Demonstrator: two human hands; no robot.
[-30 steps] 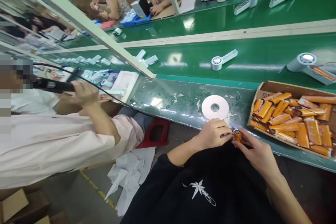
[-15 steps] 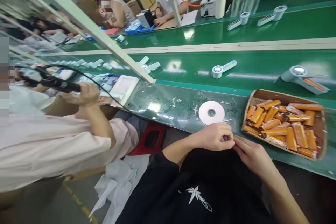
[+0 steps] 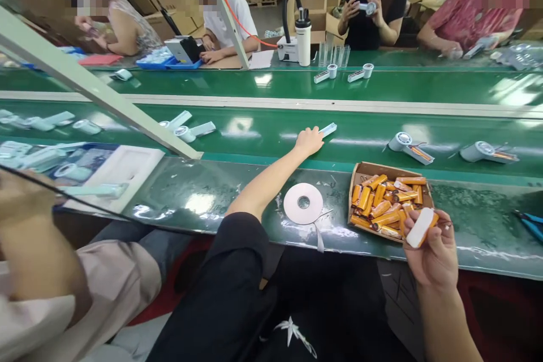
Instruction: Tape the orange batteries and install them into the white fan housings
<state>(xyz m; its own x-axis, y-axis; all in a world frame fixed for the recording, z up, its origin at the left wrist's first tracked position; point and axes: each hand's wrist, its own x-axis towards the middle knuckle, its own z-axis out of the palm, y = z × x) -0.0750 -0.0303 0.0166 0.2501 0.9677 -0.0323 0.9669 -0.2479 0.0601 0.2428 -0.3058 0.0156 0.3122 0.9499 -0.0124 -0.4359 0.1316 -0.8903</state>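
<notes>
My left hand reaches onto the green belt, its fingers closed over the head of a light-blue handheld fan; the open handle points away to the right. In my right hand, near the table edge, is an orange battery with a white pad on its upper face. Just behind that hand stands a cardboard box of orange batteries. A roll of white tape lies flat on the table, a loose strip hanging over the front edge.
Two more fans, one here and one farther right, lie on the belt with batteries in their handles. Blue-handled pliers lie at the right edge. A slanted metal post rises at left beside a co-worker's arm. Other people sit opposite.
My hands have parted: the left went forward onto the fan, the right moved right, now showing the battery with its white pad. The view has swung right.
</notes>
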